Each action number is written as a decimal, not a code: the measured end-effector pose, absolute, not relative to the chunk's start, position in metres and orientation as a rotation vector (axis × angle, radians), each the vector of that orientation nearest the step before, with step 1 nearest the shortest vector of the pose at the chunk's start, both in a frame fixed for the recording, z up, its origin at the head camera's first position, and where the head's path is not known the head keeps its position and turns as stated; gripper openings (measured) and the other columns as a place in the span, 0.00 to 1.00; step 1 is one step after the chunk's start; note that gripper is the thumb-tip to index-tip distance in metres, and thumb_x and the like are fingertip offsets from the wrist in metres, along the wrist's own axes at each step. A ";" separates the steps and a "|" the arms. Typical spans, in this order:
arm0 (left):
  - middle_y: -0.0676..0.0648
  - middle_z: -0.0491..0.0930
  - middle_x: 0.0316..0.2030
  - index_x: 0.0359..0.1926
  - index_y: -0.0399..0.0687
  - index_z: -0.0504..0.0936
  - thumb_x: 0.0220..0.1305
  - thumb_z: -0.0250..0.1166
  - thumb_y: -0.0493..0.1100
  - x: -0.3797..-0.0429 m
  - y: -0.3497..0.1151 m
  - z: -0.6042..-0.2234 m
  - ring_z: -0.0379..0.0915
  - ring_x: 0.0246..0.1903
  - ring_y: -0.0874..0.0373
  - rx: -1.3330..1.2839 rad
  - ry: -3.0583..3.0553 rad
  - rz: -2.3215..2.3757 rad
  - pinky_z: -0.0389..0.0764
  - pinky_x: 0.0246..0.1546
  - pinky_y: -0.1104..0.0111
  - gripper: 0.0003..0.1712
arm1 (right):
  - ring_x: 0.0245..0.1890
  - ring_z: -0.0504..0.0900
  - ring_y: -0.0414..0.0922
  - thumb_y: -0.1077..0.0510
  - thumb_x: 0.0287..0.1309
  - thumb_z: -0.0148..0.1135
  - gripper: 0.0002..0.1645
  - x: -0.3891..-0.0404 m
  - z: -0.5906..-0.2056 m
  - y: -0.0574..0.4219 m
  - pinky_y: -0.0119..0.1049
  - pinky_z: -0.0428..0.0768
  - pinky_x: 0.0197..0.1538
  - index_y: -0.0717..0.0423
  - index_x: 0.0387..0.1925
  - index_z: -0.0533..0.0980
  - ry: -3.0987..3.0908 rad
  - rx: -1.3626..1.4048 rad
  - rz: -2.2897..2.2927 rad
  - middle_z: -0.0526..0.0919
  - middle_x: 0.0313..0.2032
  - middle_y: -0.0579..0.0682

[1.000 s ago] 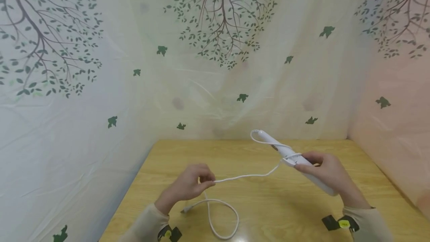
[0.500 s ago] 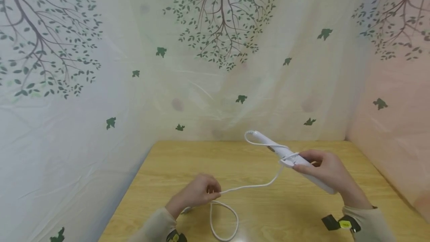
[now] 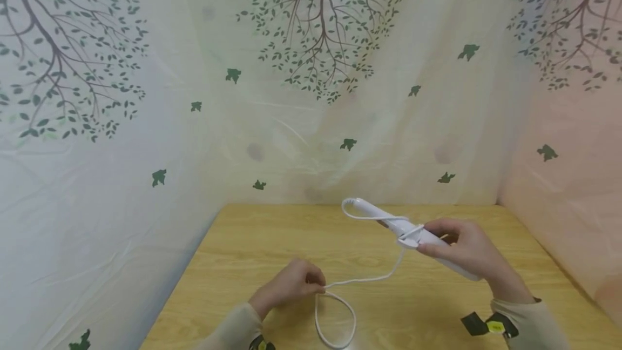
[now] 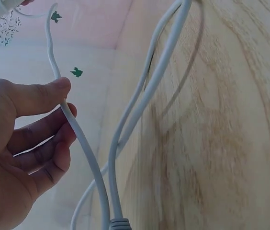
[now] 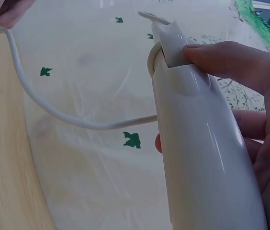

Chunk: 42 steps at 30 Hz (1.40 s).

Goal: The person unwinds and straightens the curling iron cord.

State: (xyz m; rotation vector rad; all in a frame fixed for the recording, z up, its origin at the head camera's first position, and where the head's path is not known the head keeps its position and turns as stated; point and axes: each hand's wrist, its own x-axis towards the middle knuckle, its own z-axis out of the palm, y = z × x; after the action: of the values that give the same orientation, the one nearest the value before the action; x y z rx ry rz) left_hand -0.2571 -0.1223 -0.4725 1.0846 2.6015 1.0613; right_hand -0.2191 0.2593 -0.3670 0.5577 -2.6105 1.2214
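Observation:
My right hand (image 3: 468,250) holds a white hair styling iron (image 3: 371,210) slantwise above the table, its cord end pointing up and to the left. In the right wrist view, the thumb lies at a lever-like piece on the iron's white body (image 5: 202,153), and a fingertip shows on the opposite side. A turn of white cord (image 3: 362,280) crosses the iron, then sags across to my left hand (image 3: 293,283). Thumb and fingertip of that hand pinch the cord, plainly seen in the left wrist view. Below the pinch, the cord hangs in a loop (image 3: 353,317). A ribbed cord end (image 4: 120,224) shows there too.
The wooden table (image 3: 272,231) lies under both hands. A pale curtain (image 3: 301,123) printed with trees and green birds stands along its back and sides. Each wrist wears a dark strap; the right strap (image 3: 502,324) has a yellow label.
My left hand has moved right and nearer to me, still pinching the cord. The iron's cord end has swung left and lower. The loose cord end is now hidden in the head view.

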 end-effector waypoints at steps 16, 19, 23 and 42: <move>0.61 0.81 0.25 0.29 0.52 0.84 0.60 0.69 0.42 -0.277 -0.104 -0.491 0.74 0.26 0.73 0.963 2.691 1.014 0.78 0.33 0.78 0.03 | 0.28 0.80 0.37 0.57 0.49 0.75 0.18 -0.209 -0.368 0.241 0.33 0.79 0.25 0.56 0.43 0.82 -2.555 0.819 1.236 0.85 0.35 0.46; 0.59 0.82 0.25 0.29 0.49 0.85 0.60 0.69 0.40 -0.284 -0.101 -0.490 0.74 0.26 0.72 0.935 2.720 1.040 0.78 0.33 0.78 0.03 | 0.29 0.79 0.36 0.57 0.48 0.76 0.18 -0.208 -0.370 0.238 0.32 0.79 0.27 0.54 0.43 0.82 -2.538 0.880 1.217 0.85 0.35 0.43; 0.53 0.83 0.26 0.31 0.43 0.86 0.59 0.69 0.39 -0.291 -0.102 -0.488 0.75 0.27 0.69 0.860 2.765 1.106 0.78 0.32 0.76 0.04 | 0.30 0.79 0.35 0.56 0.48 0.76 0.18 -0.207 -0.372 0.234 0.31 0.78 0.30 0.50 0.43 0.82 -2.530 0.955 1.185 0.85 0.34 0.39; 0.49 0.85 0.30 0.34 0.47 0.85 0.62 0.68 0.43 -0.332 -0.147 -0.432 0.79 0.28 0.60 0.449 2.976 1.657 0.81 0.32 0.68 0.05 | 0.30 0.78 0.32 0.54 0.52 0.73 0.15 -0.208 -0.382 0.234 0.29 0.77 0.31 0.50 0.43 0.83 -2.621 1.168 1.174 0.85 0.37 0.40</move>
State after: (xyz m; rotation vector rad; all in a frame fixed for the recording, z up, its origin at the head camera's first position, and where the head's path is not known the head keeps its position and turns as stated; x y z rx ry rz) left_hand -0.3322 -0.1472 -0.4319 0.4485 2.9763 1.6570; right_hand -0.2076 0.2339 -0.3817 1.1678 -2.6213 1.1743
